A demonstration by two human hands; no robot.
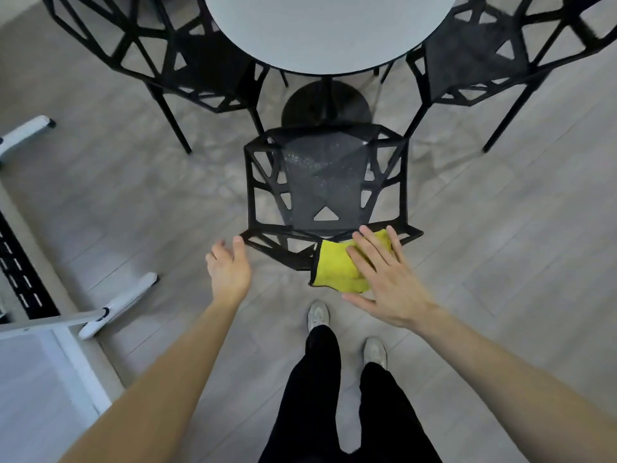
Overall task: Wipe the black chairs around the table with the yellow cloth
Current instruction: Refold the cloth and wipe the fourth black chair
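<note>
A black lattice chair [325,182] stands right in front of me, its seat toward the round table [329,31] and its backrest top nearest me. The yellow cloth [335,265] is draped over the right part of that backrest. My right hand [384,279] presses flat on the cloth with fingers spread. My left hand [228,267] hovers with relaxed fingers by the backrest's left corner, holding nothing; I cannot tell if a fingertip touches the frame. Two more black chairs stand at the table: one at upper left [187,58], one at upper right [490,58].
The table's black pedestal base [325,106] sits just beyond the near chair. White furniture legs [117,305] and a white frame [50,369] lie at the left on the grey wood floor. My legs and shoes [319,315] are directly below the chair.
</note>
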